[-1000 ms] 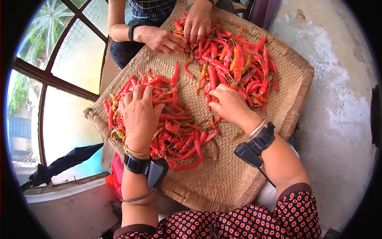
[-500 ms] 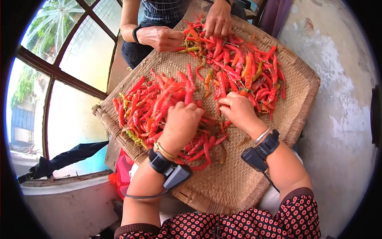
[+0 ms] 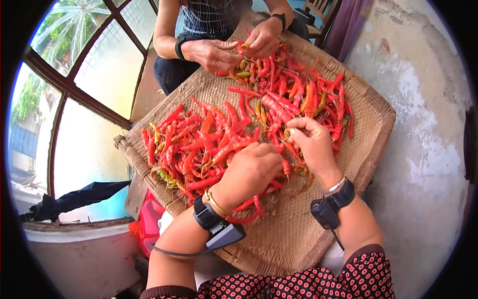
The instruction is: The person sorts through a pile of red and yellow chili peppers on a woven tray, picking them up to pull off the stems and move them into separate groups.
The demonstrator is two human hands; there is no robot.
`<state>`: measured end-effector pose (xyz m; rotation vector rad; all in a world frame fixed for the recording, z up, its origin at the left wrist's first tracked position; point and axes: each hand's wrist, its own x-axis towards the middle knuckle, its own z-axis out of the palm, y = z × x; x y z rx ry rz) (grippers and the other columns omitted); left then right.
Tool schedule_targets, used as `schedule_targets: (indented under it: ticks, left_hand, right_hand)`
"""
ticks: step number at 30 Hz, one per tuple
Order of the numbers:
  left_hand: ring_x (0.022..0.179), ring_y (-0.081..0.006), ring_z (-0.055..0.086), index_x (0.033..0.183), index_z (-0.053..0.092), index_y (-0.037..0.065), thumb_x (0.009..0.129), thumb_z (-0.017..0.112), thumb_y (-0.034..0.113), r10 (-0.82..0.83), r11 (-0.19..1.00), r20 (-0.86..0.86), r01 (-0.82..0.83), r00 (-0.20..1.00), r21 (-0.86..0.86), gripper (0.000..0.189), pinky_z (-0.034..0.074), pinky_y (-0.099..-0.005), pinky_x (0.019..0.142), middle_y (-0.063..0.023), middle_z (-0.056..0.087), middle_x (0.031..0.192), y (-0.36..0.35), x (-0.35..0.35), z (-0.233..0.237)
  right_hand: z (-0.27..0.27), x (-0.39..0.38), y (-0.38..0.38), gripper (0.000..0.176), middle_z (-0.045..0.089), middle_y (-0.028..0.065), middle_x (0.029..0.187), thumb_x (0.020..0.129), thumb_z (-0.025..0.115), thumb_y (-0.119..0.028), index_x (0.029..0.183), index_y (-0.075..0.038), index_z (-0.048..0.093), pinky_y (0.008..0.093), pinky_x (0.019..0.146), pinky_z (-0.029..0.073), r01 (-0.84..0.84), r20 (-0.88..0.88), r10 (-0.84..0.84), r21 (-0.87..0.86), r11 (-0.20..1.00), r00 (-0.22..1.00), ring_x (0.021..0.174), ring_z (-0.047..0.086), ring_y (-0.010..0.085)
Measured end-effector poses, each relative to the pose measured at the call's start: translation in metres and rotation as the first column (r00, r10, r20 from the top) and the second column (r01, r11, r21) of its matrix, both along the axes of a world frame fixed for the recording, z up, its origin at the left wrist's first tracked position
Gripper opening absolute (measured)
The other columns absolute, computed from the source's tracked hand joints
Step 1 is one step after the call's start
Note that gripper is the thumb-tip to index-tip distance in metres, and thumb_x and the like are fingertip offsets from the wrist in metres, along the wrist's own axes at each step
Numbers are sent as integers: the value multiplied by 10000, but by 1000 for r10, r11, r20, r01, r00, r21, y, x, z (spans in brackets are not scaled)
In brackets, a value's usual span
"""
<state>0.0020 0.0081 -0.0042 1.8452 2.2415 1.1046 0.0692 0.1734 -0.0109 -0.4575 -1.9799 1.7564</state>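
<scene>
While the left hand [image 3: 251,167] sits curled shut on the chilli pile [image 3: 199,144], its grip is hidden. Right hand [image 3: 311,144] pinches one chilli [image 3: 285,160] over the woven tray [image 3: 294,239].

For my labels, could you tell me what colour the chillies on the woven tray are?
The chillies are mostly red, a few orange or green; head view.

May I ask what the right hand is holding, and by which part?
The right hand pinches a red chilli near its stem end, between thumb and fingertips; the left hand hides its hold.
</scene>
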Motion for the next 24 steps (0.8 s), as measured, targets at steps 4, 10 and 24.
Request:
schedule_targets:
  ticks: [4, 10, 24]
  left_hand:
    - [831, -306, 590, 938, 592, 52, 695, 653, 28, 343, 929, -16, -336, 939, 155, 252, 500, -367, 713, -118, 582, 950, 1, -1, 25]
    - [666, -262, 605, 904, 615, 38, 736, 650, 147, 216, 950, -35, -218, 976, -224, 203, 481, -352, 588, -117, 595, 726, -10, -13, 11]
    - [835, -221, 599, 1042, 558, 0, 778, 649, 179, 406, 912, 266, -371, 874, -172, 331, 490, -336, 681, -99, 578, 990, -9, -45, -7]
  right_hand:
    - [18, 13, -2, 134, 590, 1, 739, 819, 530, 10, 923, -8, 612, 192, 553, 460, -216, 72, 226, -132, 968, 971, 595, 533, 46]
    - [14, 19, 4, 135, 579, 5, 718, 851, 513, -39, 954, -2, 591, 189, 506, 452, -344, 63, 395, -381, 858, 917, 568, 524, 42]
    - [3, 10, 5, 201, 606, 26, 799, 850, 560, -96, 1022, 7, 575, 195, 561, 457, -378, 322, 402, -137, 916, 857, 613, 532, 53]
